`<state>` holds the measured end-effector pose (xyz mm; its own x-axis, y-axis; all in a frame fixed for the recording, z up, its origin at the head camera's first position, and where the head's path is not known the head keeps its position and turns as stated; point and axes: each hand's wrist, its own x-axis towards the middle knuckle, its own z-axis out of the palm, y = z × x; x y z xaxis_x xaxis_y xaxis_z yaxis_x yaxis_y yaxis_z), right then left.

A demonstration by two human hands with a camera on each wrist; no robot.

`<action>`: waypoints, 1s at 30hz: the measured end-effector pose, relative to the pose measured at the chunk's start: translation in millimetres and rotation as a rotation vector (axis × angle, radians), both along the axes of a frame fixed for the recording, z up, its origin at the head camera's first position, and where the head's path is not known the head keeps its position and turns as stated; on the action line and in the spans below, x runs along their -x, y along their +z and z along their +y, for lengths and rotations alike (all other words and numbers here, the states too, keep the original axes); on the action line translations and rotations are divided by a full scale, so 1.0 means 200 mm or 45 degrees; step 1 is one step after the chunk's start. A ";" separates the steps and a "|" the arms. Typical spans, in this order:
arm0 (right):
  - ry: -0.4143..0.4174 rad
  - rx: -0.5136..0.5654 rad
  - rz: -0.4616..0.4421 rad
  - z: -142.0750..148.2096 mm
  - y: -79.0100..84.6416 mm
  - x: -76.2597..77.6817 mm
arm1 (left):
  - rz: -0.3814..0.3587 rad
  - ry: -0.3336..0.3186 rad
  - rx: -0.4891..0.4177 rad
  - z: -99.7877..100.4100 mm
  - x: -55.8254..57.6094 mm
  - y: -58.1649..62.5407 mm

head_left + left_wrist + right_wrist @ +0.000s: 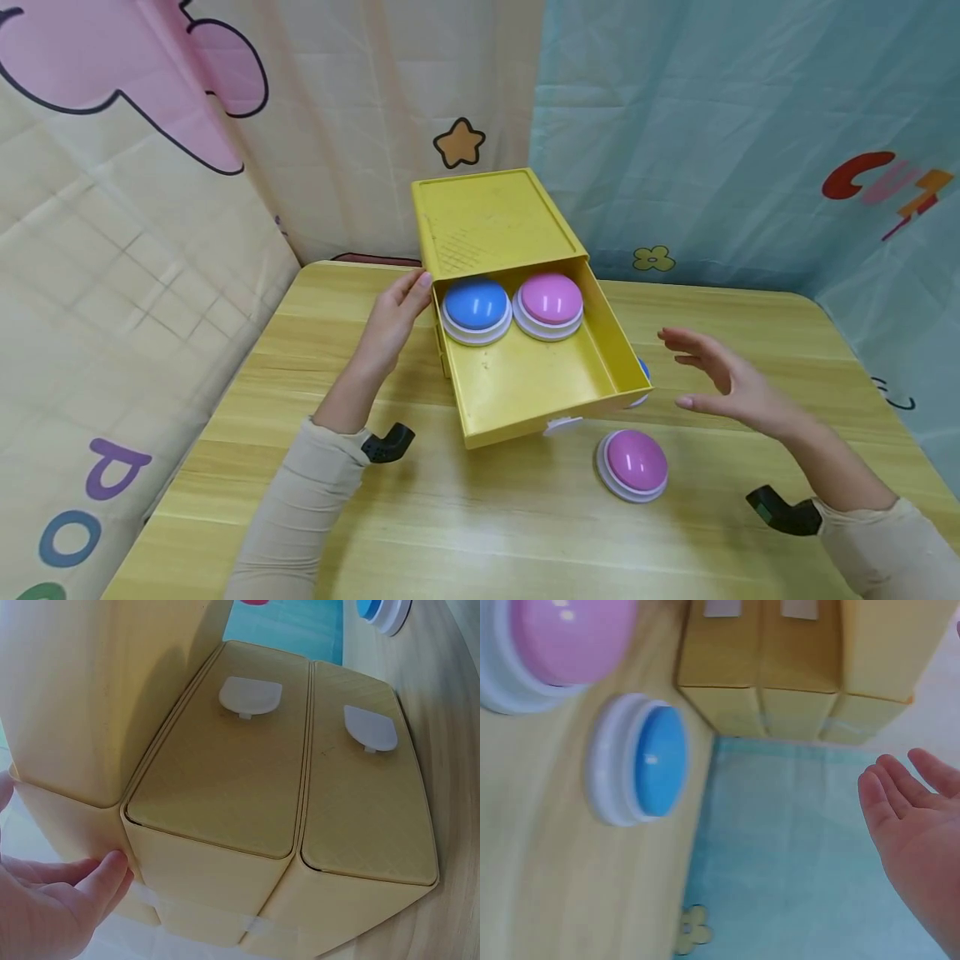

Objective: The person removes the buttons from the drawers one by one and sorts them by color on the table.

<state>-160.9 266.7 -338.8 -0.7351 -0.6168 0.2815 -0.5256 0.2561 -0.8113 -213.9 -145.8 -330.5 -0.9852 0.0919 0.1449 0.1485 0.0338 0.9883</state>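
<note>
A yellow drawer cabinet [495,221] stands on the table with its top drawer [532,379] pulled out. Inside that drawer, toward the back, sit a blue dome button [476,304] and a pink dome button [551,298], both on white bases. My left hand [386,325] rests against the cabinet's left side, thumb at the upper edge, fingers fairly straight. To the right of the drawer, my right hand [723,383] is in the air, fingers extended and holding nothing. Another pink button [637,460] lies on the table. Beyond it, another blue button [660,761] is mostly hidden by the drawer in the head view.
Two lower drawers, closed, carry white pull tabs [251,695]. A white handle [562,425] juts from the open drawer's front. The wooden table [480,525] meets printed curtains [720,142] behind and at both sides.
</note>
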 end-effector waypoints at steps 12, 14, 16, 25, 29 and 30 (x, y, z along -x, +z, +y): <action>0.031 -0.143 0.169 -0.15 0.39 0.11 | 0.051 -0.016 -0.034 0.00 0.00 0.00; 0.025 -0.199 0.166 -0.19 0.44 0.12 | 0.053 -0.015 -0.032 0.00 0.00 0.00; 0.018 -0.257 0.144 -0.24 0.49 0.14 | 0.055 -0.013 -0.030 0.00 0.00 0.00; 0.073 -0.446 0.075 -0.43 0.56 0.25 | 0.043 -0.012 -0.026 0.00 0.00 0.00; 0.120 -0.525 0.083 -0.50 0.54 0.30 | 0.028 -0.012 -0.018 0.00 0.00 0.00; 0.127 -0.544 0.081 -0.51 0.54 0.31 | 0.024 -0.009 -0.017 0.00 0.00 0.00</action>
